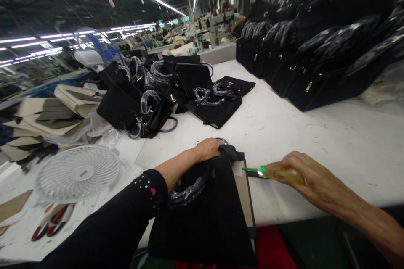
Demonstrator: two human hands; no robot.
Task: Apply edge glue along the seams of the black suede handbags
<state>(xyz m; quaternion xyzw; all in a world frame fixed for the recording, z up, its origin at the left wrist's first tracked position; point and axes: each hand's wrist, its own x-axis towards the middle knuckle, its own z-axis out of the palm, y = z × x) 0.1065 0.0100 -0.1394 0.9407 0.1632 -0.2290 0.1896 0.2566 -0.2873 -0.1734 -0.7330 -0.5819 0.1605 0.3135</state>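
Observation:
A black handbag (205,214) leans at the table's front edge, its pale inner edge strip (244,195) exposed along the right side. My left hand (208,149) is closed on the bag's upper part, by a bunched black flap (232,153); the fingertips are partly hidden. One plastic-wrapped handle (189,193) hangs on the bag's near face. In my right hand (299,170) is an amber glue bottle (279,171), fingers wrapped round it. Its green nozzle (255,171) points left and meets the pale strip near the bag's top corner.
A white round fan (80,173) and red-handled scissors (52,221) lie at left, near beige bag pieces (53,111). Black bags with wrapped handles (158,88) are heaped behind. A row of black bags (303,75) stands at right on the white table (284,134).

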